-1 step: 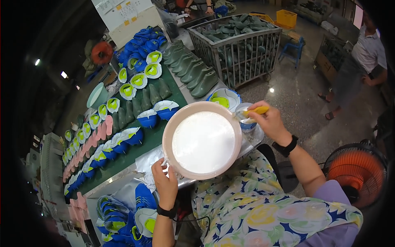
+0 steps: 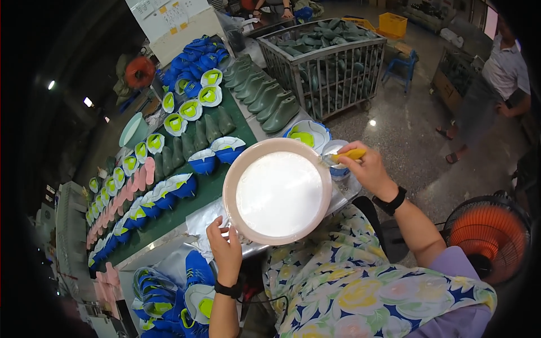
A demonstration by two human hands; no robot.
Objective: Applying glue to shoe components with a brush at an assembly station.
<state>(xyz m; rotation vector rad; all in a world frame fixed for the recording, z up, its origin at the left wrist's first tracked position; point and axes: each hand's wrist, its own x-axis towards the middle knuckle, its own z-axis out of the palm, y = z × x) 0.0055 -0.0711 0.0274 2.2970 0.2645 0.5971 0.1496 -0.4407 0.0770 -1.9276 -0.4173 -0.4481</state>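
Note:
A beige basin (image 2: 230, 205) filled with white liquid (image 2: 279, 194) stands at the table's near end. My right hand (image 2: 369, 169) grips a brush by its yellow handle (image 2: 350, 154). The brush's head points left, over a small blue-and-white can (image 2: 340, 173) touching or close beside the basin's right rim. By the basin's lower left rim is my left hand (image 2: 226, 250), its fingers apart and nothing visible in them. Behind the basin sits a blue-and-white shoe upper (image 2: 310, 134) with lime-green lining.
Green shoe lasts (image 2: 279, 115), blue uppers (image 2: 183, 185) and pink insoles (image 2: 149, 170) line the green tabletop. More uppers (image 2: 155, 293) lie stacked at lower left. A metal cage cart (image 2: 332, 73) of lasts stands beyond; a fan (image 2: 490, 236) is at right.
The brush in my right hand has shifted very slightly downward. My left hand has moved slightly left; the basin stays in place.

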